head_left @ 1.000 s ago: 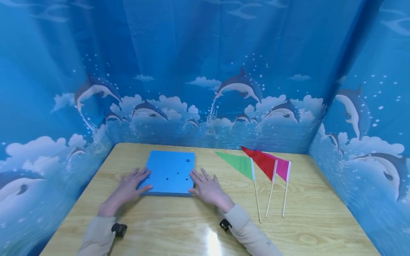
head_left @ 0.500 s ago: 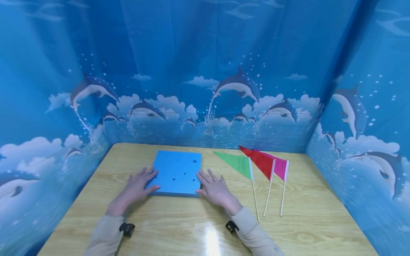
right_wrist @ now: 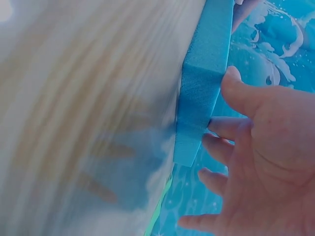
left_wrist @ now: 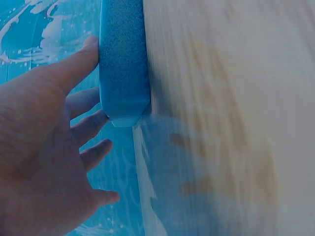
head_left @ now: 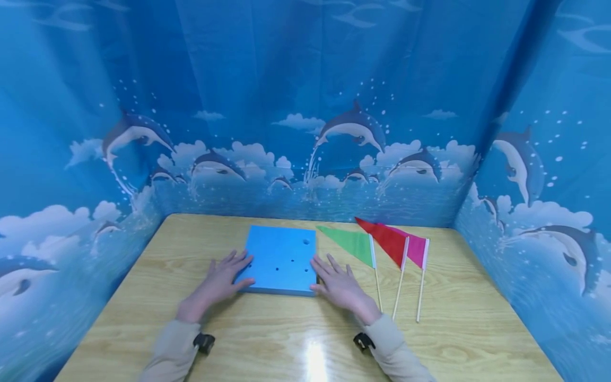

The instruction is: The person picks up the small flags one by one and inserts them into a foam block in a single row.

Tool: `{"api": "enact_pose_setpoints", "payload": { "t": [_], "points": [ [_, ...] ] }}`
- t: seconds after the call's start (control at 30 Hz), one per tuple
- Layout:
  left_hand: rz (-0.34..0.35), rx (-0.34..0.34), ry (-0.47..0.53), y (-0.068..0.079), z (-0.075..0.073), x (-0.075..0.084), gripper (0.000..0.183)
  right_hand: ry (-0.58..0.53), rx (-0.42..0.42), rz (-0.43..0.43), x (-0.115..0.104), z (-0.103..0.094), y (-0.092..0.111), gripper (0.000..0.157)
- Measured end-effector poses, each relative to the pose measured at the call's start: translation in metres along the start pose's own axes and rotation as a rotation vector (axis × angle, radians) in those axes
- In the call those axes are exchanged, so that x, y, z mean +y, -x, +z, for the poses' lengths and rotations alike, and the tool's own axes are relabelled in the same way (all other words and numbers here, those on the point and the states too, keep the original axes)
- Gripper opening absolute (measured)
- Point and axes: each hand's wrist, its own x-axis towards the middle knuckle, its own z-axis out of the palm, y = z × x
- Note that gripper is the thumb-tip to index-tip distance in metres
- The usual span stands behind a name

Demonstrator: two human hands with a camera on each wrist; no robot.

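Observation:
A flat blue foam block point(head_left: 274, 249) with several small holes in its top lies on the wooden table, between my two hands. My left hand point(head_left: 220, 281) touches its left edge, thumb and fingertips spread over the corner. On the opposite edge, the fingertips of my right hand point(head_left: 341, 284) rest in the same way. In the left wrist view the thumb point(left_wrist: 81, 59) lies against the top of the foam block point(left_wrist: 124, 59), with the fingers extended along its side. The right wrist view has the thumb point(right_wrist: 236, 86) at the block's point(right_wrist: 199, 93) upper edge, the other fingers reaching past the corner.
Right of the block lie a green flag point(head_left: 353, 245), a red flag point(head_left: 390, 245) and a pink flag point(head_left: 418, 250) on thin sticks. The green flag's tip is close to the block's right edge. A dolphin-print curtain point(head_left: 305, 106) surrounds the wooden table point(head_left: 267, 339).
Both hands and the foam block have slid to the right together, toward the flags. The flags have stayed in place on the table; my right wrist now overlaps their lower sticks in view.

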Motion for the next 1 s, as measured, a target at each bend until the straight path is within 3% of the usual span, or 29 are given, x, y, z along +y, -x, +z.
{"api": "enact_pose_setpoints", "payload": {
  "t": [0.53,1.0],
  "points": [
    [0.062,-0.062,0.042,-0.017,0.016,0.028,0.068,-0.083,-0.011,0.04,0.034,-0.018,0.03,0.065],
    [0.072,-0.076,0.072,-0.027,0.029,0.047,0.069,-0.139,-0.016,0.066,0.061,-0.022,0.041,0.068]
  ]
}}
